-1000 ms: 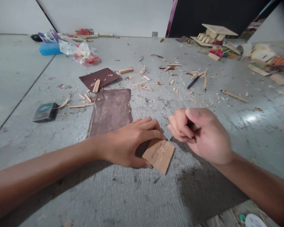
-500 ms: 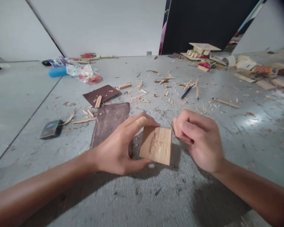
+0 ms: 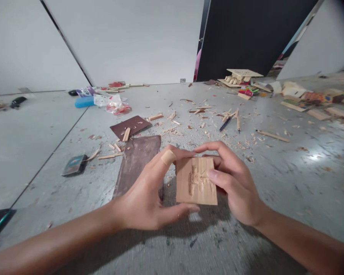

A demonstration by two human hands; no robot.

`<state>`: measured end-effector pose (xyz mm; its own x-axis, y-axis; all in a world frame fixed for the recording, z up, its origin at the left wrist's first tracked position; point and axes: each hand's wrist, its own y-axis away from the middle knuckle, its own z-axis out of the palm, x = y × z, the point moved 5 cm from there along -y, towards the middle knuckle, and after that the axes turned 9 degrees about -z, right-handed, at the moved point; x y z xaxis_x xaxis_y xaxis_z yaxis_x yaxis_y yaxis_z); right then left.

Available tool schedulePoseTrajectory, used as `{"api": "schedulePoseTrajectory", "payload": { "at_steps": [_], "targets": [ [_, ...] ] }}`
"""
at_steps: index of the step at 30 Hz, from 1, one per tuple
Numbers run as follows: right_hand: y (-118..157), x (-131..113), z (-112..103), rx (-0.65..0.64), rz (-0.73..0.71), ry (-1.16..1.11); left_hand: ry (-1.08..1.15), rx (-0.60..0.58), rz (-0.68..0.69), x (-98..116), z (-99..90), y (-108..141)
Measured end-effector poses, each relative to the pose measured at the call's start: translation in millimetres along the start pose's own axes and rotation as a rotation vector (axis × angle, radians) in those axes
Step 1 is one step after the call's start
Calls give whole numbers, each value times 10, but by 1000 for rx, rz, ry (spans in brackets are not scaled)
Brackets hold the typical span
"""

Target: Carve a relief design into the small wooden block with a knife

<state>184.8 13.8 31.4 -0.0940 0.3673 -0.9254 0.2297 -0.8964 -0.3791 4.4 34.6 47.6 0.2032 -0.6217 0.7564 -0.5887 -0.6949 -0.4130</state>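
A small square wooden block (image 3: 202, 193) with a rough carved hollow in its face is held up between both hands. My left hand (image 3: 150, 191), with a bandage on one finger, grips its top and bottom edges from the left. On the other side my right hand (image 3: 236, 183) pinches the right edge, its thumb on the carved face and its fingers at the top and behind. Beneath and to the left lies a worn brown sandpaper sheet (image 3: 139, 156), partly covered by my left hand. Another sandpaper sheet (image 3: 132, 128) bears a wood strip and shavings.
Carving tools (image 3: 272, 135) and wood shavings (image 3: 174, 130) are scattered on the grey floor ahead. A dark ink-pad-like box (image 3: 74, 165) sits at left. Plastic bags (image 3: 117, 105) and a blue object (image 3: 84, 102) lie near the white panels; wooden pieces (image 3: 318, 114) are heaped at right.
My right hand has gone from a closed fist beside the block to holding its right edge. The block now faces me more squarely. The view has tilted up slightly.
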Motion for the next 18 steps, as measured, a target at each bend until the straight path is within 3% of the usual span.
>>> {"api": "schedulePoseTrajectory", "payload": {
  "at_steps": [7, 12, 18],
  "targets": [
    [24, -25, 0, 53, -5, -32, 513, -140, -304, 8, 125, 62],
    [43, -21, -2, -3, -37, 9, 557, -145, -422, -11, 173, 104],
    [33, -37, -12, -11, -64, 19, 692, -159, -451, -40, 222, 165]
  ]
}}
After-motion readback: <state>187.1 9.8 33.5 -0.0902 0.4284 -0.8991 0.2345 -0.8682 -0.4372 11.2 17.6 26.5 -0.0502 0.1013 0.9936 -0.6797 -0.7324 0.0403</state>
